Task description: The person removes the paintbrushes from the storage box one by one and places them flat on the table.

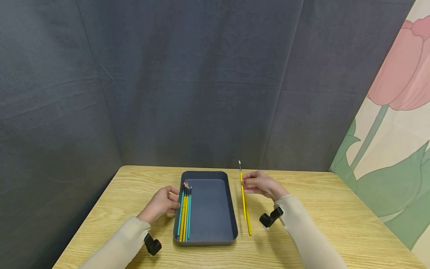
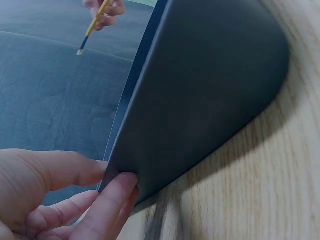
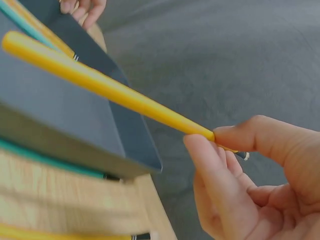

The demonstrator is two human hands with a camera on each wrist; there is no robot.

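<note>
My left hand (image 1: pixel 163 202) is at the left side of a dark grey tray (image 1: pixel 211 213), pinching its rim between thumb and fingers, as the left wrist view shows. Inside the tray, along its left wall, several teal and yellow paintbrushes (image 1: pixel 184 216) lie side by side, bristles toward the far end. Right of the tray, my right hand (image 1: pixel 263 184) pinches a yellow paintbrush (image 3: pixel 125 97) between thumb and fingertips, its pale bristles pointing away. Another yellow paintbrush (image 3: pixel 65 234) lies on the table below it.
A teal paintbrush (image 3: pixel 55 162) shows beside the tray's outer wall in the right wrist view. The wooden table (image 1: pixel 319 213) ends at a dark cloth backdrop (image 1: pixel 201 93). At the right hangs a tulip-patterned panel (image 1: pixel 396 149). Each sleeve carries a black wrist camera (image 1: pixel 271 217).
</note>
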